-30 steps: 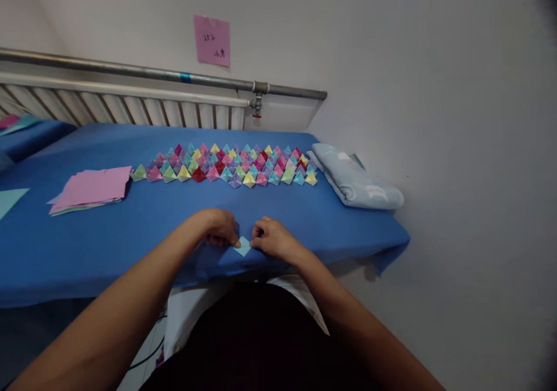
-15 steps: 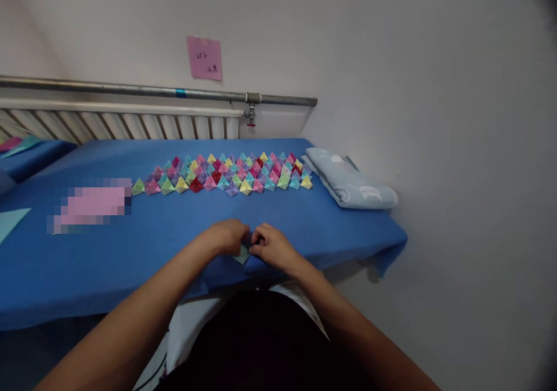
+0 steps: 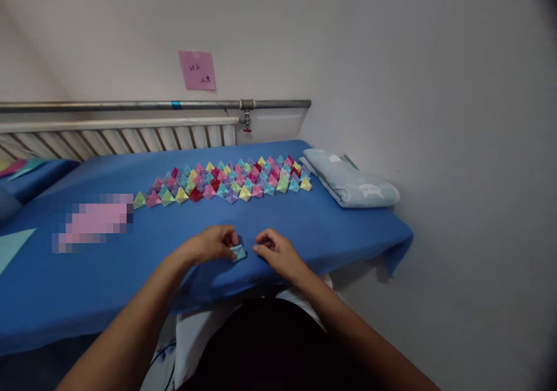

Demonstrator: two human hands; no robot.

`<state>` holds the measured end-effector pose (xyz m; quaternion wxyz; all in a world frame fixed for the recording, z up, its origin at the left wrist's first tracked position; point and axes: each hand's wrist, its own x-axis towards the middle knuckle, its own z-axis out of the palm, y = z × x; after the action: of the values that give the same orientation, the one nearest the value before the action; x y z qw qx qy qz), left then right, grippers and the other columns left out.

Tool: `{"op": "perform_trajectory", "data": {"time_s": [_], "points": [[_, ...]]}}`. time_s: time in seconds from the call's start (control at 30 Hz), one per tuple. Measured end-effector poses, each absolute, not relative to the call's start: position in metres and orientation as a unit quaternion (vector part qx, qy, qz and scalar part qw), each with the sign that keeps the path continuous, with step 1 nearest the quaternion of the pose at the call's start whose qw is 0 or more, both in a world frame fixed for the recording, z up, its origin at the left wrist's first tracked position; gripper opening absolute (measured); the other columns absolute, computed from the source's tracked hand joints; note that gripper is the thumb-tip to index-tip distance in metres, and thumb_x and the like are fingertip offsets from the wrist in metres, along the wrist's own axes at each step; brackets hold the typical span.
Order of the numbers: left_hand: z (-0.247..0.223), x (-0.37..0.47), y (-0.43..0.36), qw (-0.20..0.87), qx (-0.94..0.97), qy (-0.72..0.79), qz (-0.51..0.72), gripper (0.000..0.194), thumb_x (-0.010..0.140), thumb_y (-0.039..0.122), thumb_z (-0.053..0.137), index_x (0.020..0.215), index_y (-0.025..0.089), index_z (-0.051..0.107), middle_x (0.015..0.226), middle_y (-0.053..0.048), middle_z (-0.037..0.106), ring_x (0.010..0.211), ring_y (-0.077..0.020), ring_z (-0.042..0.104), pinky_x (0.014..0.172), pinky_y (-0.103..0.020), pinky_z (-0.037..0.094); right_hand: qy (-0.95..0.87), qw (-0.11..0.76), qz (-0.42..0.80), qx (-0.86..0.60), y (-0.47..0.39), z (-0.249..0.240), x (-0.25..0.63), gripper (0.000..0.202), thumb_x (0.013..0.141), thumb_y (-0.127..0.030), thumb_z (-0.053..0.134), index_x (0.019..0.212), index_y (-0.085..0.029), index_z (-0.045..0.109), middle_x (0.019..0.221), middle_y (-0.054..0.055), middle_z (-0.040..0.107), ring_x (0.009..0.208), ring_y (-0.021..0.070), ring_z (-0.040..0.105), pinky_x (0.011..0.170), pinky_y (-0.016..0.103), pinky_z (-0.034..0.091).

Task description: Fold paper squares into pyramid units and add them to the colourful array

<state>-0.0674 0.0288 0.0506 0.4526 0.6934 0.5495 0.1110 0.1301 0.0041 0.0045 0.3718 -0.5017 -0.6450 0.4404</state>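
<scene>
A small light-blue folded paper (image 3: 239, 253) is by the front edge of the blue-covered table (image 3: 143, 263). The thumb and fingers of my left hand (image 3: 220, 242) pinch its left side. Just to its right, my right hand (image 3: 276, 252) is held apart from the paper, fingers curled with a gap between thumb and fingertips and nothing visible in them. Beyond my hands, rows of folded paper pieces (image 3: 232, 195) in pink, yellow, green, blue, purple and red stand across the cloth.
A folded light-blue blanket (image 3: 354, 182) lies at the right end. On the left are a blurred pink patch (image 3: 98, 220) and a pale green sheet (image 3: 15, 247). A pipe (image 3: 204, 105) and radiator (image 3: 161, 138) run behind; a pink note (image 3: 197, 71) hangs above.
My hands have moved apart, and my right hand is off the paper. The light-blue paper now looks smaller and more of it shows. The view has shifted slightly.
</scene>
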Motion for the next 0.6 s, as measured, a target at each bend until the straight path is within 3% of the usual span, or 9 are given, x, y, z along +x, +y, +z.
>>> {"op": "perform_trajectory", "data": {"time_s": [0.1,0.17,0.33,0.5,0.6], "points": [[0.044,-0.07,0.018,0.497,0.629,0.548,0.238,0.03,0.06,0.037,0.068,0.077,0.019,0.052,0.066,0.005,0.053,0.063,-0.0115,0.053,0.063,-0.024,0.042,-0.599,0.379,0.506,-0.492,-0.004,0.01,0.122,0.023,0.074,-0.03,0.066,0.094,-0.02,0.059,0.072,-0.004,0.056,0.063,0.0113,0.051,0.059,0.022,0.04],[0.037,-0.066,0.011,0.522,0.59,0.537,0.303,0.035,0.06,0.045,0.069,0.076,0.019,0.05,0.068,0.004,0.054,0.064,-0.0116,0.054,0.065,-0.025,0.044,-0.569,0.377,0.553,-0.477,-0.009,0.013,0.117,0.018,0.074,-0.031,0.064,0.088,-0.02,0.06,0.071,-0.004,0.055,0.062,0.0108,0.05,0.057,0.021,0.039],[0.022,-0.051,-0.004,0.572,0.52,0.509,0.378,0.037,0.058,0.045,0.071,0.075,0.019,0.05,0.068,0.003,0.057,0.061,-0.0101,0.055,0.065,-0.026,0.047,-0.557,0.389,0.57,-0.463,-0.016,0.015,0.113,0.012,0.079,-0.03,0.057,0.073,-0.02,0.057,0.06,-0.005,0.049,0.055,0.0101,0.044,0.054,0.021,0.035],[0.026,-0.052,-0.006,0.586,0.51,0.5,0.382,0.031,0.061,0.037,0.073,0.078,0.018,0.056,0.069,0.004,0.058,0.063,-0.0095,0.055,0.064,-0.023,0.045,-0.624,0.385,0.463,-0.497,-0.016,0.015,0.118,0.013,0.081,-0.025,0.056,0.069,-0.02,0.056,0.062,-0.005,0.048,0.06,0.0107,0.046,0.058,0.021,0.036],[0.033,-0.057,-0.003,0.52,0.581,0.516,0.356,0.022,0.069,0.035,0.068,0.079,0.018,0.06,0.07,0.004,0.059,0.066,-0.0108,0.055,0.064,-0.023,0.043,-0.689,0.379,0.349,-0.509,-0.015,0.015,0.12,0.016,0.083,-0.02,0.058,0.067,-0.02,0.056,0.067,-0.004,0.052,0.066,0.0115,0.05,0.064,0.021,0.037]]}}
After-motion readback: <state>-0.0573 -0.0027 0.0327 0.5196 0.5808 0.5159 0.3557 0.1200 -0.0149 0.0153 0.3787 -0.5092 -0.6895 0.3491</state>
